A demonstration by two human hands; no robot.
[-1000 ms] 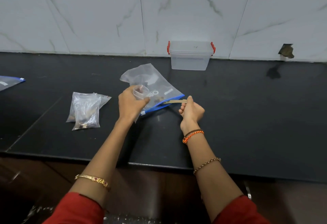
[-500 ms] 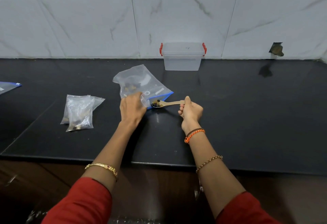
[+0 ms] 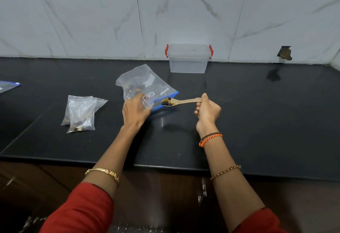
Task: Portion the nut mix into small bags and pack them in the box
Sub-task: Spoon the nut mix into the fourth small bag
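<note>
1. Holding a wooden spoon [image 3: 181, 101] by the end of its handle in the right hand [image 3: 207, 111], fingers curled round it, thumb lying along the top.
2. Carrying a small heap of dark and yellowish nut mix [image 3: 167, 101] in the spoon's bowl, just outside the blue-edged mouth of the large zip bag [image 3: 145, 83].
3. Gripping a small clear bag [image 3: 147, 103] with the left hand [image 3: 135, 111], fingers curled round it, right against the zip bag's mouth.
4. Lying on the black worktop [image 3: 257, 115], the zip bag, with a few nuts showing inside.
5. Resting to the left, well apart from the hands, two filled small bags [image 3: 81, 113], overlapping.
6. Standing at the back against the tiled wall, a clear box [image 3: 188, 61] with red clips, lid on.
7. Peeking in at the far left edge, another blue-edged bag [image 3: 8, 86].
</note>
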